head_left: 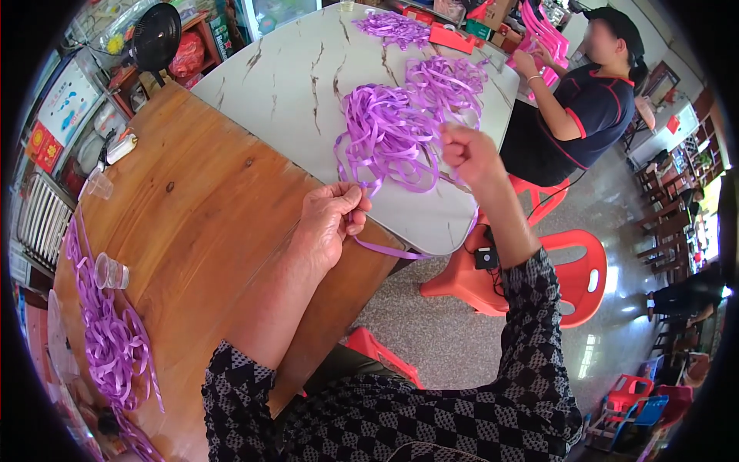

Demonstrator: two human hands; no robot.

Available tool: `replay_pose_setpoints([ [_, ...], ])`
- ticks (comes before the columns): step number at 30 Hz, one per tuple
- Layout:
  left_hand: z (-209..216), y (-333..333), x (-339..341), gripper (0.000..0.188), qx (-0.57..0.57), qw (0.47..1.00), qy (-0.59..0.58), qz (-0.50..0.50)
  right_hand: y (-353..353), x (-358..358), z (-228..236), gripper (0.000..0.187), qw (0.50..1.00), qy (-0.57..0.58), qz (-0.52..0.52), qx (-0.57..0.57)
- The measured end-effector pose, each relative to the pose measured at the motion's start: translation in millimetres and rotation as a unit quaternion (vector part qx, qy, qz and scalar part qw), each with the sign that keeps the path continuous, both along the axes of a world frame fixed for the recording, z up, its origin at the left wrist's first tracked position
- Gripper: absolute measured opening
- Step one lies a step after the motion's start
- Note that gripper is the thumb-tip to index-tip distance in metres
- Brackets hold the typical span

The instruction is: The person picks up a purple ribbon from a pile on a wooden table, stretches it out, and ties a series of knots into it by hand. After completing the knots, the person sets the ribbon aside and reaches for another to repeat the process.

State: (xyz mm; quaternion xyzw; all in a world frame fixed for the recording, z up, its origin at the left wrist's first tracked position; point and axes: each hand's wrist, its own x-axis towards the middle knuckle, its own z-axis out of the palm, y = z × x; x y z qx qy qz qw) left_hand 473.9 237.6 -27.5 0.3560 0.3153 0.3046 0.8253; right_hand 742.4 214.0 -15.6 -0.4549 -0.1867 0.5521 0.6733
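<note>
Head view: both hands are held near the seam between a smooth brown wooden tabletop (208, 208) and a glossy white table with brown marbling (269, 85).
Left hand (331, 217): the fingers are curled in, and a narrow, flat purple ribbon strand (389, 250) is pinched by thumb and fingers.
Right hand (471, 156): the fingers are loosely bent inward beside a loose, looped purple ribbon heap (392, 135); whether anything is gripped is obscured by blur.
Handling: the strand is best held flat and untwisted, with slack drawn gently so that loops are not snagged.
Strand direction: below the left fist, its long axis is pointed rightward, dipping slightly toward the wearer, along the white table's near edge.
</note>
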Motion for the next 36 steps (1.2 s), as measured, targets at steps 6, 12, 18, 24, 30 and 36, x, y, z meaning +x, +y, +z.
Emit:
replay_pose_setpoints([
  [6, 34.6, -19.7, -23.5, 0.016, 0.072, 0.993, 0.067, 0.062, -42.4, -99.5, 23.0, 0.015, 0.988, -0.041, 0.140, 0.051],
  [12, 58.2, -43.4, -55.5, 0.019, 0.276, 0.952, 0.087, 0.102, -61.8, -149.9, 42.3, 0.014, 0.964, -0.129, 0.227, 0.059],
  [18, 63.7, -59.6, -82.0, 0.009, 0.333, 0.930, 0.094, 0.127, -69.0, -181.4, 50.9, 0.016, 0.942, -0.191, 0.267, 0.074],
  [24, 80.5, -65.4, -104.5, 0.008, 0.389, 0.885, 0.131, 0.221, -73.7, -201.8, 61.0, 0.013, 0.946, -0.173, 0.270, 0.036],
  [30, 79.1, -75.4, -125.1, 0.019, 0.227, 0.946, 0.084, 0.216, -83.3, -213.8, 47.7, 0.015, 0.947, -0.136, 0.291, 0.030],
  [36, 58.4, -110.5, -143.5, 0.027, 0.053, 0.983, 0.046, 0.167, -93.0, -252.6, 19.5, 0.013, 0.950, -0.141, 0.229, 0.157],
])
